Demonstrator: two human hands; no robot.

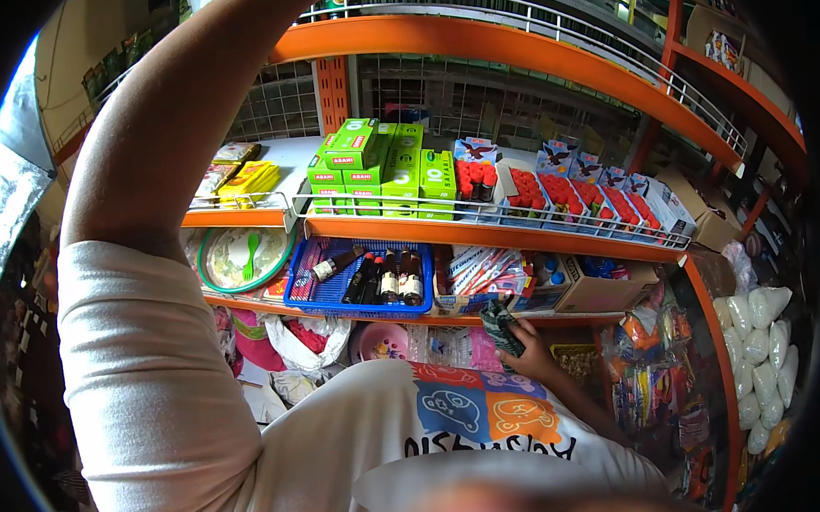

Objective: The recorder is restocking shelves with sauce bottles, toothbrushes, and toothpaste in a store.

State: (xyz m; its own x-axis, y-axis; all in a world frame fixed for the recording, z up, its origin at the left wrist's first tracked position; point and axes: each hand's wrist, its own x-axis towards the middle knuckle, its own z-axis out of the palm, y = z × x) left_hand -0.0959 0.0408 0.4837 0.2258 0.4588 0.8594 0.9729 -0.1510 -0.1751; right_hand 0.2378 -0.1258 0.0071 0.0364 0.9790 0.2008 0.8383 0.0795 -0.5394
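Raised at the upper left, my left arm runs out past the top edge of the picture, so the left hand is out of view. My right hand (pixel 527 350) grips a crumpled dark green patterned cloth (pixel 500 326) just before the lower shelf, close to my shirt. Behind the cloth stands a box of toothpaste packs (pixel 488 273). Left of that, a blue plastic basket (pixel 360 310) holds several dark glass bottles (pixel 390 280), some upright and one lying tilted. Farther left is a round green-rimmed container with a green fork (pixel 250 257) on it.
Stacked green boxes (pixel 400 165) and trays of red-capped bottles (pixel 562 194) fill the middle shelf behind a white wire rail. An orange shelf edge (pixel 483 28) curves overhead. Filled clear bags (pixel 758 345) hang at the right; a white sack (pixel 310 354) and pink basin (pixel 384 339) sit below.
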